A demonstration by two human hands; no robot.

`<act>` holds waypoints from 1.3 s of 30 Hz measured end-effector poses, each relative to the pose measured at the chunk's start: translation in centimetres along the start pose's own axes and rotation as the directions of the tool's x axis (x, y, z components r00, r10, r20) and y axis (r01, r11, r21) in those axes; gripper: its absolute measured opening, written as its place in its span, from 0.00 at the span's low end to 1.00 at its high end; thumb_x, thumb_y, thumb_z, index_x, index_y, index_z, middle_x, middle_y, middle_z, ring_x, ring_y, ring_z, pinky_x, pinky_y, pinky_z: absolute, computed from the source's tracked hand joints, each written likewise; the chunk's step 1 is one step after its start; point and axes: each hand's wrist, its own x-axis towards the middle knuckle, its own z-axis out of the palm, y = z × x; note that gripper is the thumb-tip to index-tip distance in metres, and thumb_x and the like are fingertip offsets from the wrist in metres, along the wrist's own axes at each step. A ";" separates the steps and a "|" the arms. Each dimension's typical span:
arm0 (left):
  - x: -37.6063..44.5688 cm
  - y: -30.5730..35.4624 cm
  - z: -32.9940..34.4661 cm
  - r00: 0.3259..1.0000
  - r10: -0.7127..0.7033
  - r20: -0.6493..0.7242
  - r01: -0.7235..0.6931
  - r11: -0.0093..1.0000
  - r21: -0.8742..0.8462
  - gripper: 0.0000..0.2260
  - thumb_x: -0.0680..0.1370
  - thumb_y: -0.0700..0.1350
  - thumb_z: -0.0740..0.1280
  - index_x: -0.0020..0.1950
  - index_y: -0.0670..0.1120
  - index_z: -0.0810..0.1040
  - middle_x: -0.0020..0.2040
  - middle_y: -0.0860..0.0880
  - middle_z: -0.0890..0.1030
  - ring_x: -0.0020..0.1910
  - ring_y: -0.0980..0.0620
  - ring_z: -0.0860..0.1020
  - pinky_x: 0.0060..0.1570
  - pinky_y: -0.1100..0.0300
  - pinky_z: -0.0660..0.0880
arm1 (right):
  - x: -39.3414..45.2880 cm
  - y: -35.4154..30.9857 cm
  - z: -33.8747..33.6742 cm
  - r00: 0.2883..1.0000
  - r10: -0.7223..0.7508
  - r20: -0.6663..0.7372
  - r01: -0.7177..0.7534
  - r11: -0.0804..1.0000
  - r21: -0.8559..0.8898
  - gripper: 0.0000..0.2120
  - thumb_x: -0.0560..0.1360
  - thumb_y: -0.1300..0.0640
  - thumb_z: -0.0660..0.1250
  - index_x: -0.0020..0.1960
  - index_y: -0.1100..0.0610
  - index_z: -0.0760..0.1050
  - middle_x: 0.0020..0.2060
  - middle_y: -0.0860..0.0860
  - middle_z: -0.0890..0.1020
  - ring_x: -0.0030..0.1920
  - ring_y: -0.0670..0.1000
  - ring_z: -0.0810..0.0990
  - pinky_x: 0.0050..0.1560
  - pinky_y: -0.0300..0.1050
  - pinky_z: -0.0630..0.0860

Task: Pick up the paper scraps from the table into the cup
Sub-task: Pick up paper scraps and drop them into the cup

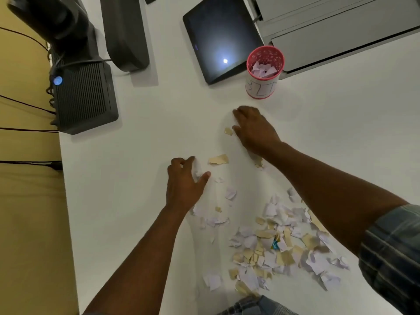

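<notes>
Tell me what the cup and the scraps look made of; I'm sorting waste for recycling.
The cup looks like paper or thin card: matte white wall with pen marks, red rim and base; plastic is possible. The scraps look like torn paper, matte white and tan, with ragged edges and curled corners.

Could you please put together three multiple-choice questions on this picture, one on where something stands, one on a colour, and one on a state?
1. Where does the cup stand?
A. beside the dark tablet
B. in the middle of the scrap pile
C. in the left hand

2. What colour is the cup's rim?
A. green
B. red
C. yellow

3. What is in the cup?
A. nothing
B. water
C. some paper scraps

Answers:
1 A: it stands just right of the tablet, far from the scrap pile.
2 B: the rim and inner wall show red.
3 C: pale scraps lie inside, while many remain on the table near the left hand and right hand.
</notes>
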 end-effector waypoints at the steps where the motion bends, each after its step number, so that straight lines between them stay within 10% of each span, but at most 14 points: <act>1: -0.1 0.9 0.3 0.999 0.048 0.015 -0.047 0.999 -0.014 0.31 0.72 0.62 0.67 0.70 0.48 0.67 0.63 0.45 0.67 0.63 0.47 0.66 0.55 0.55 0.72 | -1.3 0.0 0.1 0.999 -0.042 0.002 0.042 0.999 -0.017 0.24 0.79 0.52 0.59 0.73 0.58 0.61 0.71 0.57 0.65 0.70 0.57 0.64 0.68 0.52 0.64; 8: 0.0 2.6 1.7 0.989 0.141 0.043 -0.140 0.990 -0.006 0.24 0.73 0.50 0.70 0.67 0.47 0.70 0.61 0.46 0.69 0.61 0.47 0.68 0.53 0.62 0.69 | -8.4 -3.3 4.9 0.932 -0.350 0.091 0.355 0.934 -0.044 0.14 0.76 0.56 0.64 0.60 0.58 0.77 0.60 0.61 0.77 0.61 0.60 0.74 0.59 0.54 0.74; 15: -4.2 1.8 2.4 0.955 0.256 0.152 -0.265 0.964 0.039 0.20 0.73 0.48 0.71 0.63 0.47 0.74 0.60 0.48 0.70 0.59 0.50 0.70 0.53 0.63 0.71 | -15.9 -1.5 4.5 0.960 -0.279 0.014 0.280 0.959 -0.044 0.11 0.73 0.61 0.69 0.55 0.57 0.80 0.53 0.57 0.82 0.54 0.56 0.80 0.52 0.48 0.78; 19: -6.7 0.8 1.4 0.918 0.346 0.191 -0.347 0.937 -0.033 0.20 0.73 0.48 0.70 0.64 0.48 0.73 0.59 0.49 0.73 0.58 0.49 0.72 0.54 0.56 0.74 | -15.2 0.5 2.2 0.989 0.035 -0.143 -0.024 0.997 0.075 0.15 0.77 0.59 0.63 0.63 0.58 0.73 0.61 0.58 0.77 0.59 0.57 0.75 0.56 0.51 0.75; 23: -7.0 -0.7 -0.5 0.985 -0.048 -0.164 0.058 0.997 0.056 0.20 0.73 0.48 0.69 0.63 0.44 0.74 0.59 0.43 0.73 0.58 0.42 0.72 0.55 0.49 0.73 | -12.3 3.1 0.9 0.951 0.300 -0.077 -0.291 0.951 0.106 0.25 0.77 0.55 0.62 0.72 0.59 0.62 0.69 0.57 0.66 0.67 0.59 0.65 0.65 0.53 0.68; 28: -6.0 -2.4 -2.0 0.908 -0.417 -0.036 0.418 0.905 0.076 0.24 0.73 0.52 0.68 0.64 0.41 0.70 0.62 0.38 0.68 0.61 0.37 0.69 0.56 0.46 0.72 | -11.5 1.2 1.5 0.992 0.115 0.056 -0.117 0.992 0.036 0.21 0.78 0.55 0.59 0.70 0.56 0.65 0.65 0.55 0.70 0.62 0.56 0.68 0.58 0.51 0.72; 39: -9.4 0.9 1.5 0.968 0.079 0.240 -0.096 0.993 0.063 0.32 0.69 0.62 0.69 0.70 0.53 0.66 0.61 0.48 0.67 0.60 0.49 0.68 0.53 0.53 0.76 | -18.1 -2.8 4.3 0.943 -0.216 0.254 0.260 0.953 -0.155 0.19 0.76 0.45 0.62 0.64 0.51 0.70 0.65 0.53 0.71 0.62 0.55 0.70 0.55 0.50 0.72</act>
